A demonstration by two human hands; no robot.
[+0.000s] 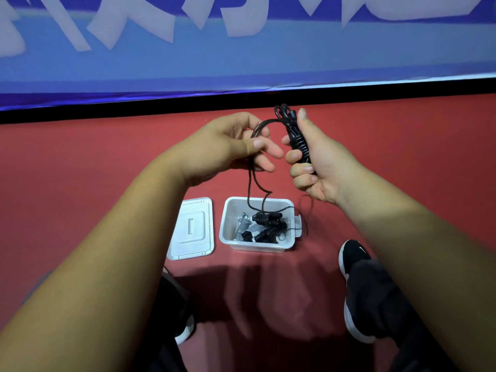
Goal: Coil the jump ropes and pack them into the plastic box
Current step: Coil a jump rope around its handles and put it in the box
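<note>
Currently, a thin black jump rope (297, 142) is held in the air above the red floor (80, 162) by both hands. The right hand (319, 159) is closed round the rope's black handles, which are kept nearly upright, with several turns of the cord wound around them; the thumb is laid along this bundle. The left hand (236, 146) is half closed, and an arc of the cord is pinched between its thumb and curled fingers. From this hand the loose cord hangs down into a translucent white rectangular plastic box (224, 224), which stands on the floor, well apart from the floor's far edge. Coiled black ropes (268, 226) and one coiled clear rope (243, 226) are seen inside it. A flat white plastic lid (192, 228) is laid just beside the box's left side
</note>
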